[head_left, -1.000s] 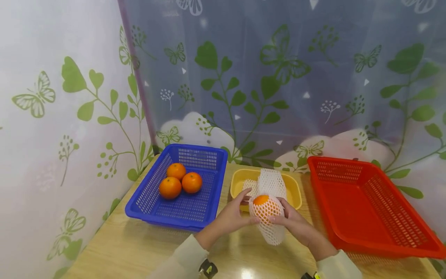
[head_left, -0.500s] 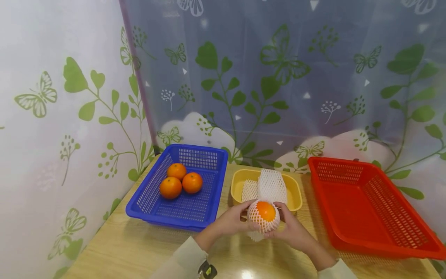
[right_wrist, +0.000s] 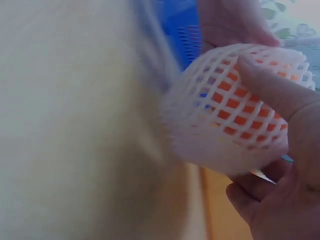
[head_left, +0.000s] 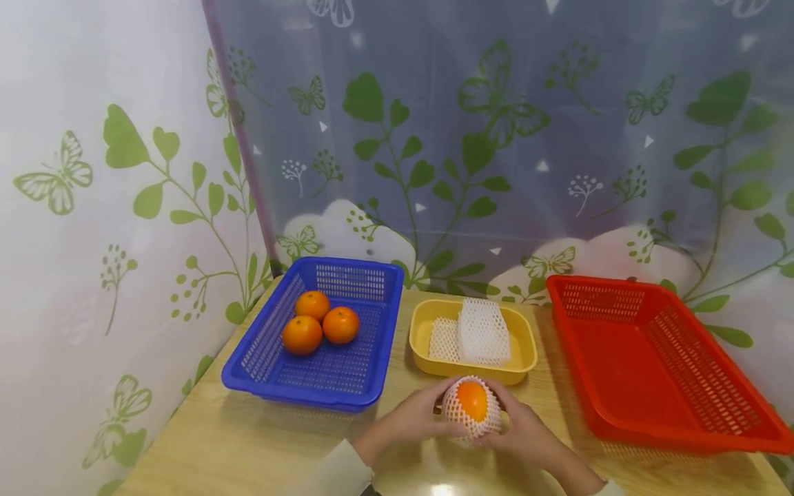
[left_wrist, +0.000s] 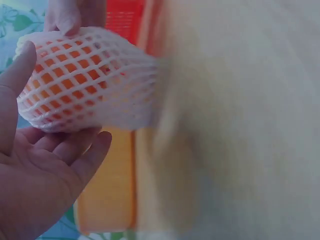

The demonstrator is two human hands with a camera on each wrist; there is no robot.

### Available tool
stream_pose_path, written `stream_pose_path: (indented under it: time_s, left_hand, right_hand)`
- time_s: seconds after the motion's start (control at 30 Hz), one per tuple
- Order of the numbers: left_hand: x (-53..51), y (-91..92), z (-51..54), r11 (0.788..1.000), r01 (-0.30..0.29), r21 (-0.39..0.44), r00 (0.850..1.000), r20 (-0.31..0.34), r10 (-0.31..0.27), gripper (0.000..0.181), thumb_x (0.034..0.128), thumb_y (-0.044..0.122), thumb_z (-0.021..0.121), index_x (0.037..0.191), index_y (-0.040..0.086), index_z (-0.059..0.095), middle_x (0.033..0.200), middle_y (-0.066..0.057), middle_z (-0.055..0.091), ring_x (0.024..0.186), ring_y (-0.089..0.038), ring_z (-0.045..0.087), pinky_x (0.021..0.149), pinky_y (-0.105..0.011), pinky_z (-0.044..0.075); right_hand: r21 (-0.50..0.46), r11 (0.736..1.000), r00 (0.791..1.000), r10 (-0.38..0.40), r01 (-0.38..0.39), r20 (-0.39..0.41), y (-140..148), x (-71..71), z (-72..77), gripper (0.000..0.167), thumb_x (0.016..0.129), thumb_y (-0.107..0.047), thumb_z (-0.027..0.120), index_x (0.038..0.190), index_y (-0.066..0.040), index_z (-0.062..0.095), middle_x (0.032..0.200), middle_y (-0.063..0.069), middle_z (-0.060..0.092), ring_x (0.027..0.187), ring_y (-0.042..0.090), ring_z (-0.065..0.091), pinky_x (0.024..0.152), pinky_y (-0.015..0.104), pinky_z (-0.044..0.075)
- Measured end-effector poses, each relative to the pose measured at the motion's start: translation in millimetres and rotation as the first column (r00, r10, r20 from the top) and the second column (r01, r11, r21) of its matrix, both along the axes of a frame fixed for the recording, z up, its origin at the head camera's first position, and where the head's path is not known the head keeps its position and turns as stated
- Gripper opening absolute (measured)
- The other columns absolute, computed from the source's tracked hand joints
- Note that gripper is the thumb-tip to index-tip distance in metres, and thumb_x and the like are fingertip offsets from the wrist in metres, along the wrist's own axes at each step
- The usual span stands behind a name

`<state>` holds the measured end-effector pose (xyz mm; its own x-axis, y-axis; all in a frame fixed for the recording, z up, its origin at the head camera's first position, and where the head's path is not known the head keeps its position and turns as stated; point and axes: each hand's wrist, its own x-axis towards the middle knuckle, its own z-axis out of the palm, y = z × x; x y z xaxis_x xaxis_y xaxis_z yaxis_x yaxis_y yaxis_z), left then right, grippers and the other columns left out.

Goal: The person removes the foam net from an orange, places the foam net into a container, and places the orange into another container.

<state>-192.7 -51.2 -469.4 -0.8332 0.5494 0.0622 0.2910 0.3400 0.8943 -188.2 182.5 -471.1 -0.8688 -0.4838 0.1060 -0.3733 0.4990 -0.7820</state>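
Note:
Between both hands is an orange (head_left: 473, 399) inside a white foam net sleeve (left_wrist: 75, 82). Its bare top shows through the sleeve's opening in the head view, while the loose end of the net hangs below the fruit in both wrist views. The left hand (head_left: 417, 416) grips it from the left, thumb on the near side and fingers beneath. From the right, the right hand (head_left: 527, 428) holds it the same way, its thumb pressed on the net in the right wrist view. More foam net sleeves (head_left: 484, 332) lie in a yellow tray (head_left: 521, 375) just beyond the hands.
A blue basket (head_left: 291, 393) with three oranges (head_left: 302, 335) stands on the left of the wooden table (head_left: 205, 441). On the right is a red basket (head_left: 645, 372). A patterned curtain (head_left: 397, 138) hangs behind the table.
Both hands have drawn the netted orange nearer to the person, away from the yellow tray. The fruit has turned so its bare top faces up, and the net's loose end has swung underneath.

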Motion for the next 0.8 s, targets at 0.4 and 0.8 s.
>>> stream_pose_path:
  time_s: [0.4,0.8]
  left_hand:
    - [3.8,-1.7,-16.8,0.994,-0.028,-0.105,1.0,0.0,0.028,0.074,0.0826,0.038,0.077,0.146,0.019,0.044,0.132,0.001,0.059,0.115,-0.007,0.055,0.1,-0.029,0.044]
    - [2.9,-2.0,-15.0,0.994,-0.017,-0.11,0.999,0.026,0.02,0.072,0.0831,0.036,0.077,0.145,0.017,0.045,0.129,0.004,0.061,0.113,-0.008,0.057,0.097,-0.027,0.046]
  right_hand:
    - [0.045,0.998,0.998,0.029,-0.032,0.054,-2.6,3.7,-17.0,0.101,0.073,-0.041,0.084,0.15,-0.009,0.027,0.139,0.017,0.05,0.119,0.035,0.052,0.095,0.054,0.044]
    - [-0.095,0.994,0.994,0.062,-0.053,0.094,2.4,0.2,-11.1,0.072,0.086,-0.026,0.074,0.146,-0.002,0.041,0.145,0.017,0.046,0.131,0.043,0.042,0.102,0.059,0.038]
